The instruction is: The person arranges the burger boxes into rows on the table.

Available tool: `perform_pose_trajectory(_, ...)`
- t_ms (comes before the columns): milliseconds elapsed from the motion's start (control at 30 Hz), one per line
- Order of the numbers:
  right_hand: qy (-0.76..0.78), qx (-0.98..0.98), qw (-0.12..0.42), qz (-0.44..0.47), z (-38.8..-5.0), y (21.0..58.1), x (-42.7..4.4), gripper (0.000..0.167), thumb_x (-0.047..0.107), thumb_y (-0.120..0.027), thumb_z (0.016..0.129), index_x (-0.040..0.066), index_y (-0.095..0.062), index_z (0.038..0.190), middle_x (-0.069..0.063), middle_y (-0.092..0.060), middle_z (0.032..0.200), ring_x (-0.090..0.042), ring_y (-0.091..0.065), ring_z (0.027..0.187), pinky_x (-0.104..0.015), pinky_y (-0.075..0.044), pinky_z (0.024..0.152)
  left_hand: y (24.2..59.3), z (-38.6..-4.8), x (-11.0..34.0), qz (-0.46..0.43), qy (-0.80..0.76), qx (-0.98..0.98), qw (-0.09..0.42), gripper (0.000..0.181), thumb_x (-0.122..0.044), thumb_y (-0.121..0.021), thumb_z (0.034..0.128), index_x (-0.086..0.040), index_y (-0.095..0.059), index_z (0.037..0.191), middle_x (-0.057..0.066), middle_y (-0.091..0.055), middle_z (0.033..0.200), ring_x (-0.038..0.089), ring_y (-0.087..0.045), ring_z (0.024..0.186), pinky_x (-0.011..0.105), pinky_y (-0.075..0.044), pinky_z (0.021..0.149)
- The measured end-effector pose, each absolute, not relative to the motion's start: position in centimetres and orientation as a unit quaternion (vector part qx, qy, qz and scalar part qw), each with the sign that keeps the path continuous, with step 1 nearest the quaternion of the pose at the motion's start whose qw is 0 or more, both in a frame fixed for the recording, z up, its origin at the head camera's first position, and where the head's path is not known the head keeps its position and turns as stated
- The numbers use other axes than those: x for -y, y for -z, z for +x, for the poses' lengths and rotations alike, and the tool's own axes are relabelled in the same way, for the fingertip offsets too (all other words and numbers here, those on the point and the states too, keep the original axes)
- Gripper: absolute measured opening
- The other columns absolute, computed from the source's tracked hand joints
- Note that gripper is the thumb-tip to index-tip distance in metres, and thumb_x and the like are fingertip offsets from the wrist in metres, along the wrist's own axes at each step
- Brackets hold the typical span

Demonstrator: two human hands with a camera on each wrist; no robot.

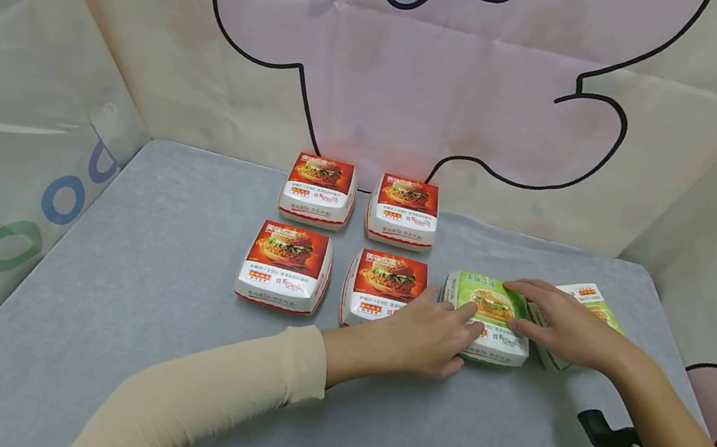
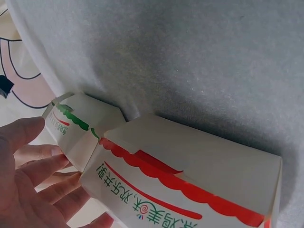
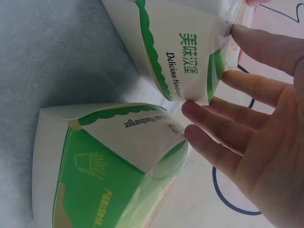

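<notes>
A green-and-white hamburger box [image 1: 488, 316] lies on the grey tabletop between both hands. My left hand [image 1: 428, 336] reaches over its left side, fingers spread and touching it. From the right, my right hand [image 1: 562, 325] lays its extended fingers at the box's right edge. Part of a second green hamburger box [image 1: 591, 298] shows behind the right hand, sitting at an angle. In the right wrist view, fingertips touch the first green box [image 3: 178, 52], and one finger reaches the second box [image 3: 109, 161]. Close by the left hand is a red-and-white hamburger box [image 2: 175, 175].
Red-and-white hamburger boxes form two rows: two at the back [image 1: 317, 191] [image 1: 403, 212], and two in front [image 1: 285, 267] [image 1: 385, 285]. The left forearm partly covers the front right one. A printed cloth [image 1: 490, 119] hangs behind the grey tabletop [image 1: 366, 430].
</notes>
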State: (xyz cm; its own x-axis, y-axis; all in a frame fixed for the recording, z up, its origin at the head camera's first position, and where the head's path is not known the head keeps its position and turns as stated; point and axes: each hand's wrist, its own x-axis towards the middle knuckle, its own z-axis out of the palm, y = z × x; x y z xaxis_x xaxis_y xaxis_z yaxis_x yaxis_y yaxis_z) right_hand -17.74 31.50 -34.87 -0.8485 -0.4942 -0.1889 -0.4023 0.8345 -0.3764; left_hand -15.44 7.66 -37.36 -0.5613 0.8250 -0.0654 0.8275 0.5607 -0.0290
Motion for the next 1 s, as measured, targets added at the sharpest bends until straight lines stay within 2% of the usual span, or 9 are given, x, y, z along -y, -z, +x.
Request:
perform_pose_trajectory(167, 0.164, -0.947, 0.136, -0.239, -17.7, 34.9, -31.6, 0.057, 0.024, -0.069, 0.095, -0.003, -0.050, 0.141, -0.026, -0.050, 0.141, -0.045, -0.045, 0.131, -0.062, -0.038, 0.101, 37.5, -15.6, -7.7, 0.469, 0.031, -0.882, 0.012, 0.055, -0.047, -0.058, 0.0960, -0.023, -0.052, 0.145, -0.001, -0.054, 0.134, 0.013, -0.063, 0.107, 0.040, -0.045, 0.094)
perform_pose_trajectory(533, 0.165, -0.948, 0.138, -0.234, -17.7, 34.9, -31.6, 0.058, 0.026, -0.069, 0.095, -0.003, -0.050, 0.141, -0.026, -0.049, 0.142, -0.045, -0.044, 0.131, -0.063, -0.038, 0.101, 37.4, -15.5, -7.7, 0.471, 0.035, -0.881, 0.004, 0.053, -0.047, -0.057, 0.0960, -0.023, -0.054, 0.143, -0.001, -0.055, 0.132, 0.013, -0.063, 0.103, 0.038, -0.046, 0.088)
perform_pose_trajectory(733, 0.167, -0.947, 0.134, -0.239, -17.7, 35.0, -31.8, 0.057, 0.025, -0.069, 0.095, -0.002, -0.050, 0.141, -0.025, -0.049, 0.142, -0.045, -0.043, 0.132, -0.063, -0.037, 0.101, 37.4, -15.5, -7.7, 0.470, 0.033, -0.882, 0.000, 0.052, -0.047, -0.058, 0.0958, -0.023, -0.054, 0.142, -0.001, -0.055, 0.131, 0.014, -0.063, 0.104, 0.040, -0.046, 0.090)
perform_pose_trajectory(1000, 0.196, -0.952, 0.070, -0.226, -17.3, 35.0, -33.0, 0.059, 0.024, -0.074, 0.091, 0.000, -0.050, 0.140, -0.022, -0.052, 0.139, -0.042, -0.052, 0.121, -0.062, -0.043, 0.093, 37.2, -15.6, -7.7, 0.469, 0.018, -0.883, 0.009, 0.049, -0.046, -0.059, 0.0955, -0.026, -0.055, 0.141, -0.002, -0.056, 0.129, 0.015, -0.062, 0.105, 0.042, -0.045, 0.093)
